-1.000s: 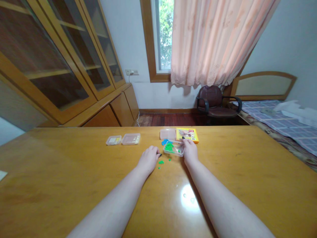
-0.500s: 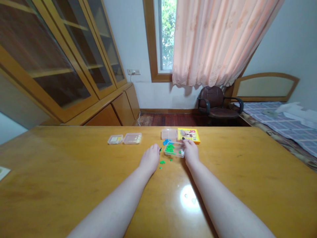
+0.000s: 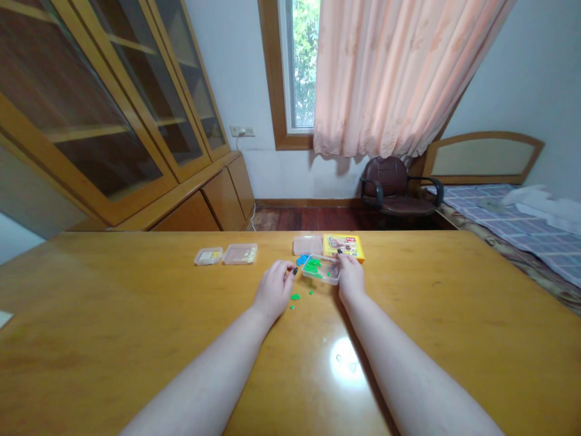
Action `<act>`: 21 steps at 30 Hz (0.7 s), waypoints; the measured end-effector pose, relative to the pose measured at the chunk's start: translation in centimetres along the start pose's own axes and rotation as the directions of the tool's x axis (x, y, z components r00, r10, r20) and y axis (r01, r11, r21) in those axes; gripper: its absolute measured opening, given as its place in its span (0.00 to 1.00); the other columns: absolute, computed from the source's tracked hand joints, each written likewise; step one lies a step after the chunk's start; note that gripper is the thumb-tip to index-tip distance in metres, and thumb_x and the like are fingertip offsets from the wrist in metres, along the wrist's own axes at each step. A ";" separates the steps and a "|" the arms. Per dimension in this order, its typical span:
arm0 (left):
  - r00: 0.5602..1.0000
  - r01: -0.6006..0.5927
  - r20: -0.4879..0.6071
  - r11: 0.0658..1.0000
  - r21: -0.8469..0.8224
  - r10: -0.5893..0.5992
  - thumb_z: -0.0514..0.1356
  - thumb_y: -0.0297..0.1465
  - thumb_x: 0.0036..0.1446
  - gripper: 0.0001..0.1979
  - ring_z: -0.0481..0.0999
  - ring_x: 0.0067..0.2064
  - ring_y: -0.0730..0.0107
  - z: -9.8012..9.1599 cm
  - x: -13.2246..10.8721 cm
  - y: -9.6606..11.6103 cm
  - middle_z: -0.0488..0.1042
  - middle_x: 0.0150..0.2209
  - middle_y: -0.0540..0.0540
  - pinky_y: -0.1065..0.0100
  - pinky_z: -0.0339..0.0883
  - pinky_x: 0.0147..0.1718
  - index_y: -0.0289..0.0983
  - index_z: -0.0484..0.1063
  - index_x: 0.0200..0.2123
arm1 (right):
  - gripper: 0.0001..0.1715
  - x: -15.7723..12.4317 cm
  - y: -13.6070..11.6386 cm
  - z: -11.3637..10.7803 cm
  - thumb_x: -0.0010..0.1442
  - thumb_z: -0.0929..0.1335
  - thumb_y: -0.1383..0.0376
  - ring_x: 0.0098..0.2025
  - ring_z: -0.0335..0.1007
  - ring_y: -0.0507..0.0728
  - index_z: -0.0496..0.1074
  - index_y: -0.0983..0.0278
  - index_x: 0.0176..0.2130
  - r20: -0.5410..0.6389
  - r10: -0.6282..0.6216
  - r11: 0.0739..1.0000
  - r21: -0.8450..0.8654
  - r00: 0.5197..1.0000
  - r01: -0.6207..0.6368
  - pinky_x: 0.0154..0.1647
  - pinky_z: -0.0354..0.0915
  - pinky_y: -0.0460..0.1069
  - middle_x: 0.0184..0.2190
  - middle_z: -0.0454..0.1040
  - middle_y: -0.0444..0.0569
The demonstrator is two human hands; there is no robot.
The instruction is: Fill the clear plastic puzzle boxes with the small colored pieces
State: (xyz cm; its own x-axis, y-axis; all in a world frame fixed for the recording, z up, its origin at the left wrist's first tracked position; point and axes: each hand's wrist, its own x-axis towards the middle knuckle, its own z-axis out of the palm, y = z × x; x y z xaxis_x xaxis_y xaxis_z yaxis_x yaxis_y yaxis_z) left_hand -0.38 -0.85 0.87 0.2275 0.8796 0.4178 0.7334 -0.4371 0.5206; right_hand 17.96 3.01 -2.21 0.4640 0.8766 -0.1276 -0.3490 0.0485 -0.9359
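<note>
My right hand [image 3: 351,280] grips the right end of a small clear plastic box [image 3: 330,275], which looks tilted just above the table. Small green bricks [image 3: 312,266] are heaped in its left part. Left of the box, my left hand [image 3: 275,289] is closed, thumb and fingers together. Whatever they may pinch is too small to make out; a dark nail shows at the tip. Below the box lie a few loose green pieces [image 3: 295,297] on the table. Blue pieces [image 3: 302,260] sit just behind the box's left corner.
A clear lid or tray [image 3: 307,244] and a yellow printed box [image 3: 354,248] lie behind. Farther left are a clear container with pale pieces [image 3: 240,254] and a smaller clear one [image 3: 208,255]. The wooden table [image 3: 149,315] spreads around; an office chair [image 3: 390,188] stands beyond its edge.
The clear box has risen slightly and tilted in my right hand. My left hand has turned a little, its fingertips now nearer the box. The view has shifted slightly.
</note>
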 end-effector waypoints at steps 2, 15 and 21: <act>0.996 -0.022 0.090 0.999 0.029 0.019 0.49 0.32 0.58 0.10 0.68 0.35 0.69 0.1 0.0 0.1 0.70 0.33 0.47 0.67 0.63 0.37 0.37 0.68 0.36 | 0.11 0.1 -0.1 0.0 0.42 0.67 0.59 0.23 0.63 0.51 0.69 0.64 0.25 -0.060 0.013 0.999 0.053 0.998 -0.010 0.25 0.58 0.46 0.19 0.69 0.41; 0.904 -0.170 0.419 0.973 0.159 0.089 0.58 0.32 0.54 0.04 0.68 0.38 0.68 0.9 -0.1 0.7 0.72 0.34 0.49 0.66 0.59 0.39 0.39 0.71 0.32 | 0.09 -0.3 -0.7 0.2 0.42 0.67 0.60 0.21 0.64 0.51 0.69 0.65 0.24 -0.107 0.035 0.997 0.073 0.994 -0.027 0.24 0.60 0.46 0.17 0.69 0.42; 0.909 -0.184 0.408 0.957 0.224 0.079 0.56 0.32 0.55 0.04 0.68 0.37 0.67 1.3 -0.2 0.7 0.71 0.34 0.47 0.65 0.59 0.38 0.37 0.68 0.31 | 0.10 -0.2 -0.6 0.2 0.41 0.68 0.60 0.20 0.62 0.50 0.68 0.65 0.23 -0.098 0.034 0.998 0.060 0.995 -0.028 0.22 0.59 0.46 0.17 0.69 0.42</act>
State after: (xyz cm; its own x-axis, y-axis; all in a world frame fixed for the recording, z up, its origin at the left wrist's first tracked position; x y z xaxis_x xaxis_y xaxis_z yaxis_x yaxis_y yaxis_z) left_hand 0.91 -1.12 0.21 0.5262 0.8423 0.1170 0.8038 -0.5376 0.2548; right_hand 17.91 2.87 -1.54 0.5296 0.8265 -0.1908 -0.4101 0.0526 -0.9105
